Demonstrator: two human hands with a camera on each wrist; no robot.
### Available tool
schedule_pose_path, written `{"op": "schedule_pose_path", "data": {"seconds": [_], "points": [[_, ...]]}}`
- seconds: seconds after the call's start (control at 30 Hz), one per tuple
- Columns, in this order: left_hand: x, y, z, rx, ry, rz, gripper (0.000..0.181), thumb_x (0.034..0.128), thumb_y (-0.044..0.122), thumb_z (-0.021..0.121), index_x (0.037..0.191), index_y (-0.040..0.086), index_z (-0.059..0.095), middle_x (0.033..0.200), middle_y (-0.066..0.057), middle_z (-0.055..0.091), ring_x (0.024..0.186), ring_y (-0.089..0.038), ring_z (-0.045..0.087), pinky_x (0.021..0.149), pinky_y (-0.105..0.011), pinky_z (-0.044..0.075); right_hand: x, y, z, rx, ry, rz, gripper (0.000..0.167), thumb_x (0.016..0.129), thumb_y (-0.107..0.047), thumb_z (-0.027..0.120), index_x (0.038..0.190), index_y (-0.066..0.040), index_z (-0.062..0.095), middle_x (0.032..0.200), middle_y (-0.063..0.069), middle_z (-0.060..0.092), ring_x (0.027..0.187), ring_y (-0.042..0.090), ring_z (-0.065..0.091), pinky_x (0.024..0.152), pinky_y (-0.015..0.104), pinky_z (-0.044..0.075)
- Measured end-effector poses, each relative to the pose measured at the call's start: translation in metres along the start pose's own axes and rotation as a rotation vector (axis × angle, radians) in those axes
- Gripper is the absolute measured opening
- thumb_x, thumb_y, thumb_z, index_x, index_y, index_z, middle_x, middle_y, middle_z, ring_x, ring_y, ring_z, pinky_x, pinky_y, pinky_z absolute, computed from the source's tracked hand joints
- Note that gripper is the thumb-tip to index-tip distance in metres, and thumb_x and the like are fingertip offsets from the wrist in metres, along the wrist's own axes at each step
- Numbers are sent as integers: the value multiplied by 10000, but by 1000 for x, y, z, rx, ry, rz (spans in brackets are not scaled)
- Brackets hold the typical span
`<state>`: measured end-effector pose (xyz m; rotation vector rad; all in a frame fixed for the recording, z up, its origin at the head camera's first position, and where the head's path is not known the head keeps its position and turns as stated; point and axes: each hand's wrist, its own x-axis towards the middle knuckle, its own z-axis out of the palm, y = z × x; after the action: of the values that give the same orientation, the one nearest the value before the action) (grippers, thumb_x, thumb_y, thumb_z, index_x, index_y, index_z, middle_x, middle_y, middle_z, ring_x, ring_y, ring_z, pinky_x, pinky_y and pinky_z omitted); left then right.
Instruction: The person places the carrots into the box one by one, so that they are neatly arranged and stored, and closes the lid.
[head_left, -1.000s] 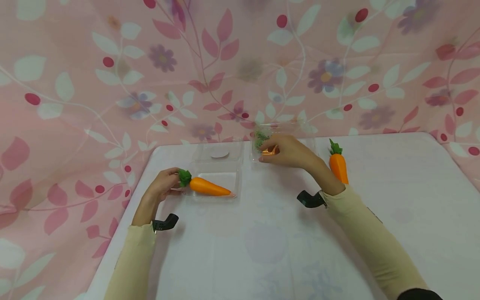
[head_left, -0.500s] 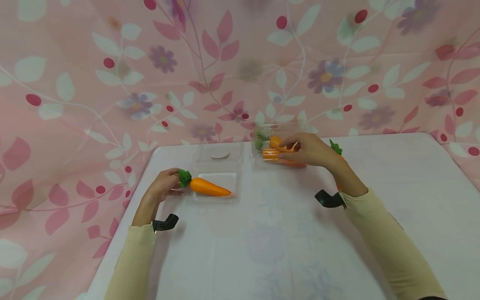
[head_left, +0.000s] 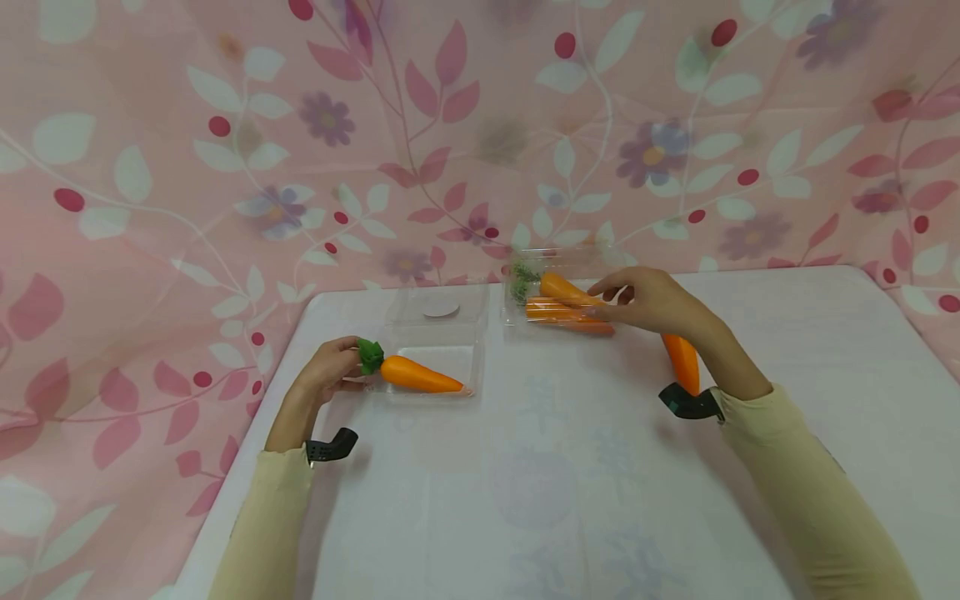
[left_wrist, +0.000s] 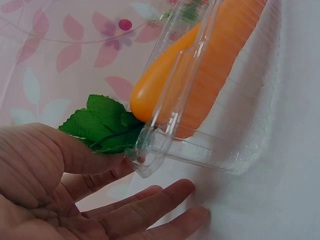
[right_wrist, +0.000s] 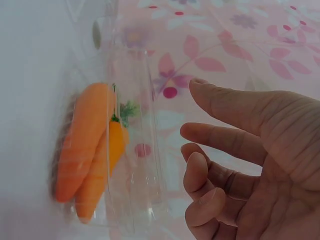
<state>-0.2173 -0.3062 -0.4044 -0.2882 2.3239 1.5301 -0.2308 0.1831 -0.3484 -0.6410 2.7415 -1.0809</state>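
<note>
My left hand (head_left: pixel 330 369) pinches the near-left corner of a clear plastic box (head_left: pixel 477 346), thumb and index finger at its rim and the other fingers spread. An orange toy carrot (head_left: pixel 420 375) lies in that box, its green leaves (left_wrist: pixel 102 125) sticking out over the rim beside the thumb. A second clear box (head_left: pixel 513 317) holds orange carrots (right_wrist: pixel 85 145) with feathery green tops (head_left: pixel 522 282). My right hand (head_left: pixel 656 302) hovers at this box's right end, fingers loosely bent and holding nothing. The right wrist view shows a gap between hand and box.
Another orange carrot (head_left: pixel 681 364) lies on the white-covered table (head_left: pixel 465 500), partly hidden by my right hand and wrist camera (head_left: pixel 690 402). The left box's lid (head_left: pixel 401 307) stands raised behind it. A pink floral cloth (head_left: pixel 480 125) hangs along the back edge.
My right hand has drawn back to the right from the second box, uncovering the carrots in it. The left hand and its box have stayed in place.
</note>
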Motion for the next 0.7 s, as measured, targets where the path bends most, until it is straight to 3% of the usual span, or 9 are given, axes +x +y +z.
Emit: {"op": "schedule_pose_path", "data": {"seconds": [0.33,0.7], "points": [[1,-3,-1,2,3,-5,278,964,58,498,1216,-51,545,1048,-115,631,900,-243,668,820,-441,562,-9,17,-8,-21,-7,16,378,877,-303,768,1166,-65,715,1007,74,642,868,240,574,710,342,500],[0,-2,1,-1,-1,14,266,951,34,499,1196,-59,547,1013,-91,634,920,-278,660,796,-424,571,-25,35,-21,-42,23,138,448,867,-416,757,1172,-90,719,1024,69,630,856,239,558,679,352,484]]}}
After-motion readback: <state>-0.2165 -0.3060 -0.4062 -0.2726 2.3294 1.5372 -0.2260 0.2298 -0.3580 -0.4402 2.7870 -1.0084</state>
